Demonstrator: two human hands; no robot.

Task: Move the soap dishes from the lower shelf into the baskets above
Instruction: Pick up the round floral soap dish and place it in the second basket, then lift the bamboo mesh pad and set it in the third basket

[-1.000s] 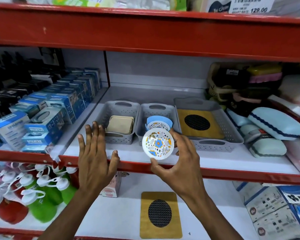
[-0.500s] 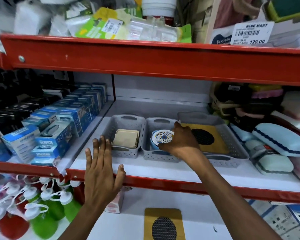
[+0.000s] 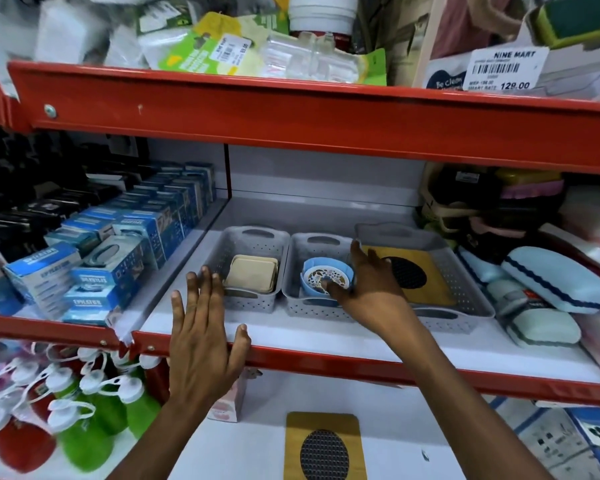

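The right hand [image 3: 371, 289] covers part of the floral soap dish [image 3: 326, 277] in the middle basket [image 3: 300, 306] — fingers spread, grip unclear; the left hand [image 3: 201, 337] lies flat, open — the wooden dish [image 3: 324, 445] below is cut off.

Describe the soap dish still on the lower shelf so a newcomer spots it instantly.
Below the red shelf edge, on the white lower shelf, lies a flat wooden soap dish. It is rectangular with a dark oval mesh centre; the bottles at left are red and green.

Single head-worn wide-angle view, close, facing forward and slightly down at the red shelves [image 3: 291, 133]; no second view.
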